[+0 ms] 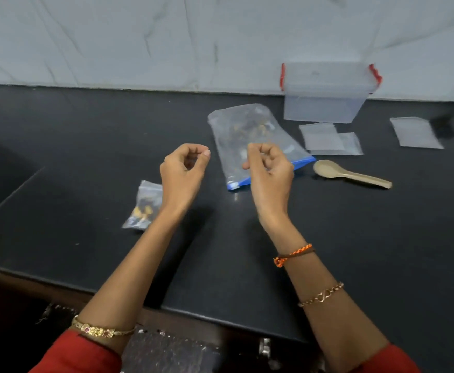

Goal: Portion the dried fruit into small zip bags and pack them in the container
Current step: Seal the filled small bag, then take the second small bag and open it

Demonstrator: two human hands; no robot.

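Large clear zip bag with blue closure strip (258, 141): holds dark and yellow dried fruit; lies flat on the black worktop (85, 146) at centre frame, blue strip toward the viewer.

Small clear zip bag, filled with dried fruit (143, 205): lies at centre left, partly hidden behind the left wrist.

Empty small clear zip bags, two overlapping (328, 140): right of the large bag, just before the container. A third empty bag (415, 131) lies apart at far right.

Clear lidded plastic container with red side clips (325, 92): upper right, against the white wall.

Beige plastic spoon (349, 173): right of the blue strip, bowl up.

Left hand (184, 170): raised above the worktop, fingers curled, grip holding nothing visible.

Right hand (270, 168): raised over the large bag, fingers curled; whether the grip pinches anything cannot be told.
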